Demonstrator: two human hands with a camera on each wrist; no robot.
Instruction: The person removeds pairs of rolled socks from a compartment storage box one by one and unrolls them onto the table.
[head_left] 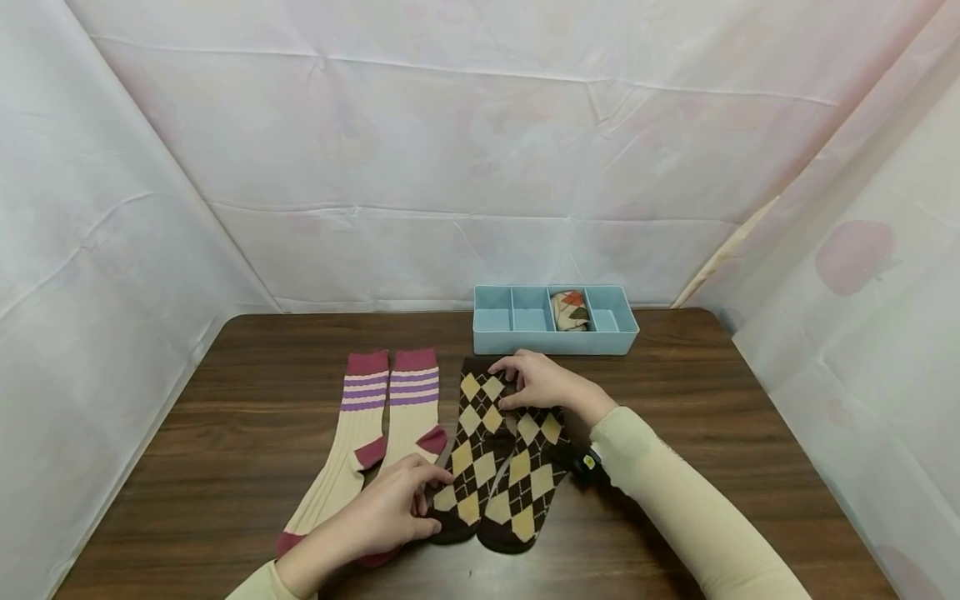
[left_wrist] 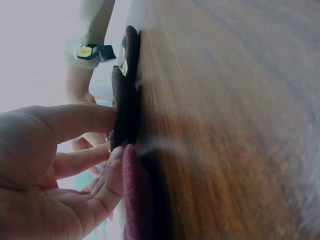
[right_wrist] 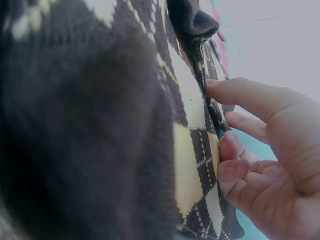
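Two dark brown argyle socks with yellow and cream diamonds lie side by side, the left sock [head_left: 471, 417] and the right sock [head_left: 528, 475]. My left hand [head_left: 393, 504] touches the left argyle sock near its toe, thumb and fingers spread along the edge. In the left wrist view, the thumb [left_wrist: 95, 120] meets the dark toe [left_wrist: 126, 102]. Over the upper part of these socks is my right hand [head_left: 543, 383], its fingertips on the knit. Close up, the right wrist view shows its thumb [right_wrist: 240, 95] against the argyle fabric [right_wrist: 190, 165].
A cream pair with maroon cuffs and purple stripes, left sock [head_left: 333, 467] and right sock [head_left: 412, 417], lies to the left, partly under my left forearm. Behind stands a blue divided tray [head_left: 551, 343]; a rolled argyle sock bundle [head_left: 570, 312] sits in one compartment.
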